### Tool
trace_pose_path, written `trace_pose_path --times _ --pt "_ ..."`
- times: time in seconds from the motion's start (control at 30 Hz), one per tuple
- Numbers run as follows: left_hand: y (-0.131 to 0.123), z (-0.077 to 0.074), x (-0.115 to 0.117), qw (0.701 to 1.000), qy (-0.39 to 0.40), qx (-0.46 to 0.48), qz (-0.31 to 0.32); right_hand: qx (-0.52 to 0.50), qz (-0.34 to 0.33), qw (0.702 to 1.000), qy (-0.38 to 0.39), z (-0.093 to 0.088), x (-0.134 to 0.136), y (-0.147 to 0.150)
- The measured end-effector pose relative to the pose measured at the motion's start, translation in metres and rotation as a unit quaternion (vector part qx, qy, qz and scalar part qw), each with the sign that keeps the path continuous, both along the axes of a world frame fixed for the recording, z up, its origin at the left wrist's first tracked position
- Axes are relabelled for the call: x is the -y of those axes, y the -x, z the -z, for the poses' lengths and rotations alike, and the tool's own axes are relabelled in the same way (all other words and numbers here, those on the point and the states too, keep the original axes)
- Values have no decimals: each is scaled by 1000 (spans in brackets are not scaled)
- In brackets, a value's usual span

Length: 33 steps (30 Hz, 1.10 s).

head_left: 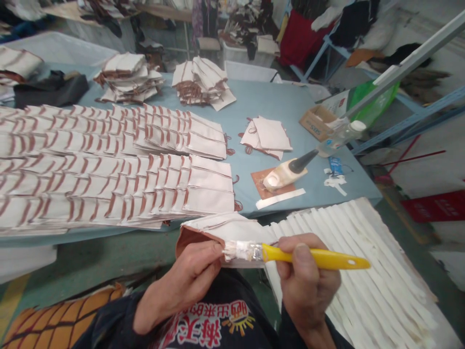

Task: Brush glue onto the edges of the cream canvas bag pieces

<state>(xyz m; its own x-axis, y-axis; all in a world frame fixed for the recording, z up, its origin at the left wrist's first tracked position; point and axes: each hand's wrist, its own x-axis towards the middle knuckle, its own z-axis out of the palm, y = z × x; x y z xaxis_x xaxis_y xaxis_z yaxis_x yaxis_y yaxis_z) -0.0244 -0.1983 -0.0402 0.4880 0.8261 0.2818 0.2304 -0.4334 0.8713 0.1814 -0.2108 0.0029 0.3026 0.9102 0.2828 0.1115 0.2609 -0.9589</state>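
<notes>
A yellow-handled brush (327, 258) lies across the fingers of my right hand (308, 281), which is closed around its handle. Its whitish bristles point left, touching or just over a white fabric piece (225, 224) with a brown underside. My left hand (185, 276) pinches the near left edge of that piece, close to the bristle tips. The piece is held at the table's front edge, above my lap. Beyond it, a cream container with a black nozzle (283, 175) rests on a brown square (258, 183), beside a white strip (281, 198).
Overlapping rows of white, brown-edged pieces (210, 186) cover the left of the blue table (250, 99). More stacks (199, 80) stand behind. At right are a clear bottle (339, 140), a cardboard box (316, 123) and a board of white strips (337, 232). A metal bar slants across the upper right.
</notes>
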Motion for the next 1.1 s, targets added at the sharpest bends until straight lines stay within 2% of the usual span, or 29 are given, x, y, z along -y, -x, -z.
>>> trace_pose_path --times 0.1,0.17,0.33,0.47,0.6,0.7,0.8,0.9,1.0,1.1 --pt "-4 -5 -2 999 38 0 -3 -12 2 1000 18 4 -11 -2" --pt "-6 -9 -3 998 68 6 -20 -41 32 998 22 7 -22 -7" --pt "-9 -18 -10 972 222 56 -44 -108 102 989 -5 11 -39 -25" --pt "-6 -29 -22 915 377 133 -49 -79 89 991 -55 3 -29 -33" --pt "-8 -40 -28 847 492 199 -12 5 10 995 -102 -4 -21 -34" --pt "-11 -43 -27 827 522 208 -1 97 -52 982 -156 0 -22 -36" --pt "-13 -42 -25 829 521 205 -9 191 -71 958 -202 6 -26 -39" --pt "-12 -42 -25 826 525 207 -13 182 -60 954 -230 8 -25 -39" --pt "-11 -45 -25 822 526 217 -17 141 -11 954 -263 6 -21 -36" --pt "-10 -46 -23 825 519 223 -21 175 -54 950 -253 6 -18 -34"
